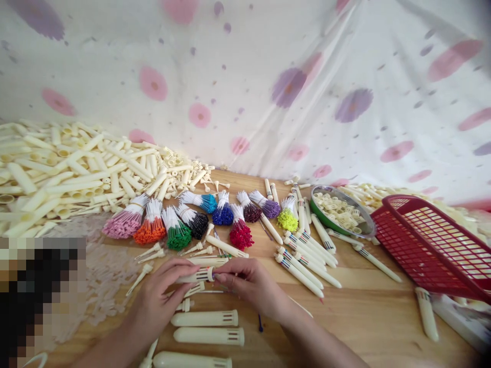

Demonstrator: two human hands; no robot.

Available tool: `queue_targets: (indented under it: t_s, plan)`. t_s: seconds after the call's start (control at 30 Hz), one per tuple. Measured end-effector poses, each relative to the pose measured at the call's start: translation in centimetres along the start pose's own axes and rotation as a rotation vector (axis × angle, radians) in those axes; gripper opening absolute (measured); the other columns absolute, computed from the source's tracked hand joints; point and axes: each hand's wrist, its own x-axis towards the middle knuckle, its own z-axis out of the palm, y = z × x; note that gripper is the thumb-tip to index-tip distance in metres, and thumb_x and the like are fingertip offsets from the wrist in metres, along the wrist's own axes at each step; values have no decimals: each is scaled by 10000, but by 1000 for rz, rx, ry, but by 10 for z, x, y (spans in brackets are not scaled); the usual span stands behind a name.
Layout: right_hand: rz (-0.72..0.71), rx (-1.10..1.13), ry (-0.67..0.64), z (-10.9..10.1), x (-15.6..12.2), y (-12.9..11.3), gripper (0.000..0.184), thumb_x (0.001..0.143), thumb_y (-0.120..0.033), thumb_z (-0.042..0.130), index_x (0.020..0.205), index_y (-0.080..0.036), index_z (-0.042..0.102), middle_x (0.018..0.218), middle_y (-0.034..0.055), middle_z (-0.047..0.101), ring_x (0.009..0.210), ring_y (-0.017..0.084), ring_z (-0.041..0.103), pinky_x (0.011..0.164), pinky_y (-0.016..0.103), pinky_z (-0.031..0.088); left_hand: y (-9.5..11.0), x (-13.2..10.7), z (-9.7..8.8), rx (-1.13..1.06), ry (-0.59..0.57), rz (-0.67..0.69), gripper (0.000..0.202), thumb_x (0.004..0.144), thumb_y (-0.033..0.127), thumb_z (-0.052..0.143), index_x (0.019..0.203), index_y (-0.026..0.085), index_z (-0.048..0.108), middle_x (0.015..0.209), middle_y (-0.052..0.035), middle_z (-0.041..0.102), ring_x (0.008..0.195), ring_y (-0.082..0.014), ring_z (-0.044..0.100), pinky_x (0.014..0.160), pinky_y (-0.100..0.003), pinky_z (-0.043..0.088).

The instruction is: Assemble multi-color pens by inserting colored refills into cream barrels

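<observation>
My left hand (151, 291) is closed around a cream multicolour pen barrel (195, 276), its slotted end pointing right. At that end, the fingertips of my right hand (251, 283) are pinched together beside a speck of purple; what they hold is mostly hidden. Below my hands lie several cream barrels (205, 319) with slots to the right. A single dark blue-tipped refill (260, 323) rests under my right wrist. Beyond my hands stand bundles of refills in many colours, among them red (241, 232), green (178, 232) and purple (269, 207).
A large heap of cream barrels (69, 168) fills the back left. Several pens with coloured sliders (303, 273) lie right of centre. Behind them a bowl (322, 217) holds small cream parts. A red plastic basket (406, 250) leans at the right. A flowered sheet (245, 76) hangs behind.
</observation>
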Motion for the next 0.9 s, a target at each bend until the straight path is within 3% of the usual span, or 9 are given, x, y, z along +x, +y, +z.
queue_targets:
  t_s: [0.2,0.47,0.7,0.9]
  plan:
    - [-193,-245,20,1,1,1,290,889,-355,513,800,-164,712,694,36,652,662,134,549,633,235,425,-1,-3,3,-54,-15,-27,159,783,231,614,906,262,709,877,-20,699,822,-161,678,737,-231,550]
    - [-434,-321,-134,-16,3,5,268,917,-283,483,877,-129,699,796,94,703,729,151,617,685,250,475,2,-3,6,-198,-91,-154,161,714,196,677,855,253,729,861,-17,719,808,-159,688,711,-203,555]
    - [-541,-451,-89,-16,2,7,232,921,-244,478,906,-139,684,764,86,691,705,152,601,644,249,466,4,-1,6,-288,-107,-234,185,673,187,694,839,255,741,847,-23,725,797,-169,691,702,-217,562]
    - [-589,-428,-71,-14,1,9,231,922,-240,475,904,-135,681,757,90,687,689,145,595,627,242,473,5,-2,6,-310,-108,-260,191,667,200,709,842,267,747,856,-23,723,812,-175,688,720,-225,561]
